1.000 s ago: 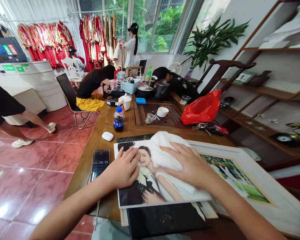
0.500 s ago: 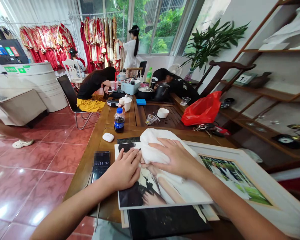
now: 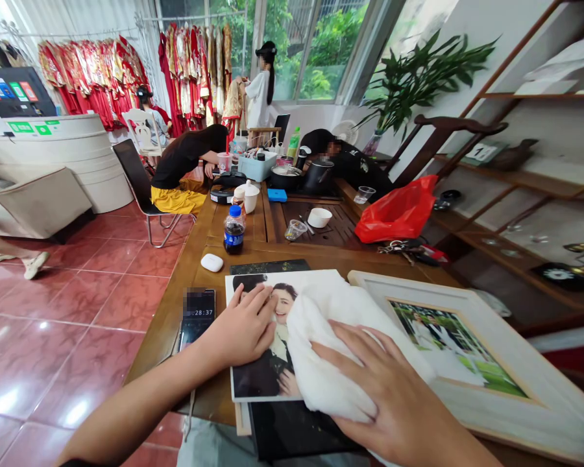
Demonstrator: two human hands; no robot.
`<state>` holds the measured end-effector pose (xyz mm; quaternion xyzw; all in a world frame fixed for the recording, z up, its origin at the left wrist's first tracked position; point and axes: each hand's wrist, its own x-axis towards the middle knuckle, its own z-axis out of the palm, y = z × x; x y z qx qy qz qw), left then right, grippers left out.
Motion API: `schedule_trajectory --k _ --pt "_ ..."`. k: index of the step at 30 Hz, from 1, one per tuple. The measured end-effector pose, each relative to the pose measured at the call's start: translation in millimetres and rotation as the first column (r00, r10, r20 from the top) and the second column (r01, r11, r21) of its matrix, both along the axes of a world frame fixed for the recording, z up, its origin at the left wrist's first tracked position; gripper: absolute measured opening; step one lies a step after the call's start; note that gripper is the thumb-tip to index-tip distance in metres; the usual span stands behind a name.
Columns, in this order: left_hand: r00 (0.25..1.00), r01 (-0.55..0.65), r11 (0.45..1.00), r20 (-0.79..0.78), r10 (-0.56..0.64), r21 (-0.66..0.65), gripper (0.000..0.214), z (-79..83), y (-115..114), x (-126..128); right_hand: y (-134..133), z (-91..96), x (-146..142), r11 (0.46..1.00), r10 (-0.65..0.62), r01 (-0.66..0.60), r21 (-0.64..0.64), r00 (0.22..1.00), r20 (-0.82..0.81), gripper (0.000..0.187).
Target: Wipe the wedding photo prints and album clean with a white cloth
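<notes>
My left hand (image 3: 238, 324) lies flat on the left side of a large glossy wedding portrait print (image 3: 265, 370), holding nothing. My right hand (image 3: 389, 395) presses down on a crumpled white towel (image 3: 331, 363), which covers the print's right half and its lower edge. The print rests on a dark album or board (image 3: 292, 428) at the table's near edge. To the right, a framed photograph with a wide cream frame (image 3: 511, 363) lies tilted, touching neither hand. A smartphone (image 3: 196, 318) showing a timer lies left of my left hand.
On the wooden table (image 3: 185, 311) stand a cola bottle (image 3: 234, 230), a white earbud case (image 3: 211, 263), a red plastic bag (image 3: 396, 211) and tea things. A person in a black top bends over the far end. Another rests there. Shelves stand right; tiled floor lies left.
My right hand and the towel have moved from the top of the print down toward me, uncovering the portrait's upper part. My left hand has stayed in place.
</notes>
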<state>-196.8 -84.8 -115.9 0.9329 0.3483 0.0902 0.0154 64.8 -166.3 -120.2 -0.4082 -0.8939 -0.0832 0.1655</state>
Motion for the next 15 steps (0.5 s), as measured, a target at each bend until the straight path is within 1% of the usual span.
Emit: schedule_trajectory --k 4,7,11,15 --pt "1.000 0.005 1.000 -0.006 -0.005 -0.018 0.049 2.5 0 0 -1 2.8 -8 0.999 0.036 -0.036 -0.040 0.999 -0.005 0.073" --pt "1.000 0.013 1.000 0.001 -0.013 -0.028 0.051 2.7 1 0 5 5.2 -14 0.996 0.033 -0.034 -0.083 0.999 -0.010 0.072" --pt "0.999 0.016 0.999 0.032 -0.015 -0.032 0.049 1.3 2 0 25 10.5 -18 0.986 -0.030 0.027 -0.165 0.999 -0.013 0.064" --pt "0.999 0.023 0.999 0.049 -0.022 -0.027 0.046 1.3 2 0 55 16.3 -19 0.968 -0.074 0.076 -0.238 0.997 0.018 0.066"
